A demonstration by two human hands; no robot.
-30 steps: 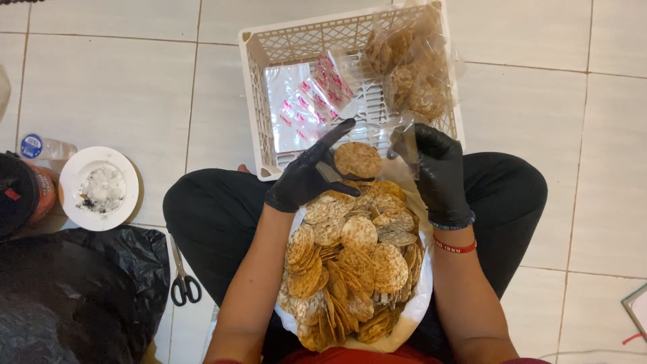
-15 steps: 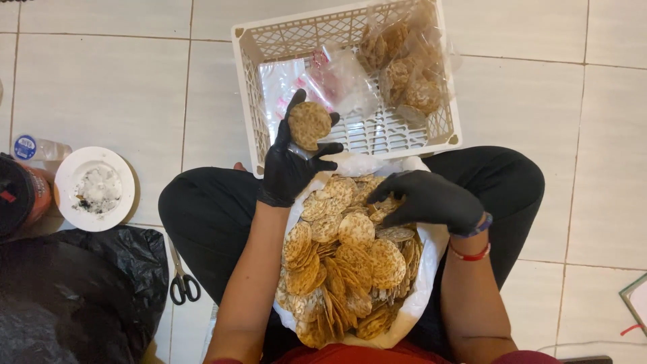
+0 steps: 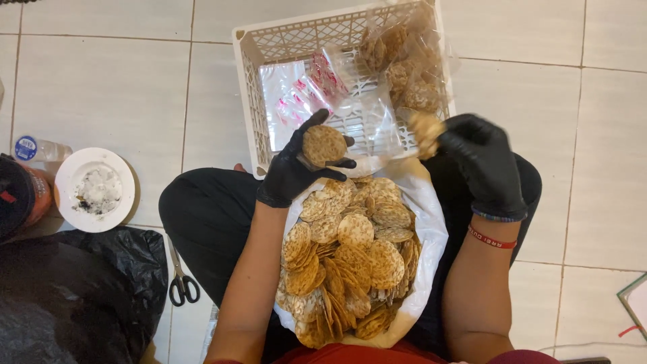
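Your left hand (image 3: pixel 296 168) pinches a round cracker (image 3: pixel 324 145), fingers clamped on its edge, flat face up; the clear bag (image 3: pixel 367 125) lies at two o'clock from it, nearer your right hand (image 3: pixel 482 162), whose fingers close on a blurred cracker (image 3: pixel 426 131) over the white crate (image 3: pixel 253 81).

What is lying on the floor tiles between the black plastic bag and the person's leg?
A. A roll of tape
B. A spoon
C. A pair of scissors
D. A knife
C. A pair of scissors with black handles lies on the tiles, with the black plastic bag on one side and the person's leg in dark trousers on the other.
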